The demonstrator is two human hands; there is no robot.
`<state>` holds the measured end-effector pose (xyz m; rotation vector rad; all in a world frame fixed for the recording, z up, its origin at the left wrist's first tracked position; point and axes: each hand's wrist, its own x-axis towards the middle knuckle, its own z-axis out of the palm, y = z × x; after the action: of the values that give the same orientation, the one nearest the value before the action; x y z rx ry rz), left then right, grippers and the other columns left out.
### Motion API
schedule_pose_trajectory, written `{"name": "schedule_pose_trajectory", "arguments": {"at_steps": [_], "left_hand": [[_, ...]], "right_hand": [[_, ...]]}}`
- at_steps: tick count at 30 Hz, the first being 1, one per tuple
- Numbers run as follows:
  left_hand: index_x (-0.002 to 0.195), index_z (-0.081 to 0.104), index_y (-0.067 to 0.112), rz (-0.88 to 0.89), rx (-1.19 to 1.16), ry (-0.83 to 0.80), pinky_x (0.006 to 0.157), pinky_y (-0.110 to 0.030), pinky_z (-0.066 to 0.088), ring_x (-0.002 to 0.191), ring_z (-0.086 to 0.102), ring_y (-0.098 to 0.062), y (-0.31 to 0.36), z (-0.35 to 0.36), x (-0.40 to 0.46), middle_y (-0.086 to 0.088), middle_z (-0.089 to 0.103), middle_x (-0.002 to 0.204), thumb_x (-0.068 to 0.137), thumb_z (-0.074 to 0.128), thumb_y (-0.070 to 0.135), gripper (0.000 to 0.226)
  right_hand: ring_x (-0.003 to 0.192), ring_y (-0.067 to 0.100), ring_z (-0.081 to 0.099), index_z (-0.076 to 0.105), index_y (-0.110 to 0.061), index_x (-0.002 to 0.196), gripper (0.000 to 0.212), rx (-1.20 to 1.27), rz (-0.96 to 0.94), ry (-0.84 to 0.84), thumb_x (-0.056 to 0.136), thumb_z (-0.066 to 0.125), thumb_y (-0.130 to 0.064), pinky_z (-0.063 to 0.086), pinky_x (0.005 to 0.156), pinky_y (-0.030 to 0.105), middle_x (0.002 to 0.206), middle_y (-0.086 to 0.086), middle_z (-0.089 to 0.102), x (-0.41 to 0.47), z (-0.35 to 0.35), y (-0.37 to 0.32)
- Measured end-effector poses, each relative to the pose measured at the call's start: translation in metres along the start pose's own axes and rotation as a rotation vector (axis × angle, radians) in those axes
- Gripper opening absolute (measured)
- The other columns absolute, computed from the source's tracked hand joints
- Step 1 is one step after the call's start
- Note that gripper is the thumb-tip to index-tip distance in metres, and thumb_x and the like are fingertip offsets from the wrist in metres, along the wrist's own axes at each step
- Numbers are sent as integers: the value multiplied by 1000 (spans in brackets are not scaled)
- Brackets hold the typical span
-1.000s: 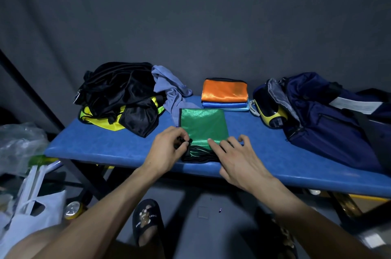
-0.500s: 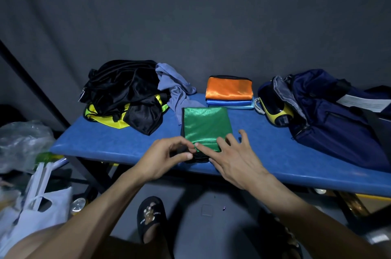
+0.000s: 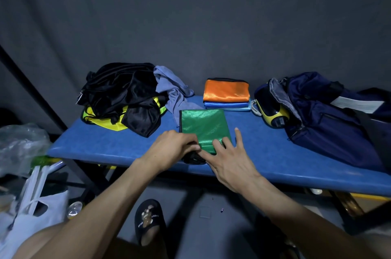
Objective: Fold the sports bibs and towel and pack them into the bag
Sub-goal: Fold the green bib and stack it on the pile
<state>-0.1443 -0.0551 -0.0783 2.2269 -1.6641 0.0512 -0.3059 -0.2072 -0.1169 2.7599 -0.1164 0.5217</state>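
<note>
1. My left hand (image 3: 173, 146) pinches the near edge of the green bib (image 3: 204, 126).
2. My right hand (image 3: 229, 161) lies flat on it, fingers spread.
3. The bib sits on the blue table (image 3: 105, 144).

Both forearms reaching forward, bare, converging at centre. Left hand (image 3: 172, 147) palm down, fingers curled, tips pinching. Right hand (image 3: 229, 160) palm down, fingers straight and spread, pressing flat; index tip nearly touching left fingertips.

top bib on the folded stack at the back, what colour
Orange, with black trim along its far edge; the head view shows it.
</note>
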Motion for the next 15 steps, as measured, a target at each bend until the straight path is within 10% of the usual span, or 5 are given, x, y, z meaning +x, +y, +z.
{"name": "schedule_pose_trajectory", "arguments": {"at_steps": [7,15], "left_hand": [[121,61,31,-213,-213,145,70,-27,46,79,60,-11,-11,15,4,13,66,100,84,79,46,44],[92,64,24,-200,-201,265,70,-28,50,72,55,-7,-13,28,-1,13,50,98,84,83,31,22]], "right_hand": [[91,35,57,46,-37,149,60,7,-14,31,92,64,-41,31,106,75,98,9,57,-1,0,3],[103,32,59,37,-27,155,76,49,-14,-37,88,63,-51,30,108,74,110,6,62,-6,1,15]]}}
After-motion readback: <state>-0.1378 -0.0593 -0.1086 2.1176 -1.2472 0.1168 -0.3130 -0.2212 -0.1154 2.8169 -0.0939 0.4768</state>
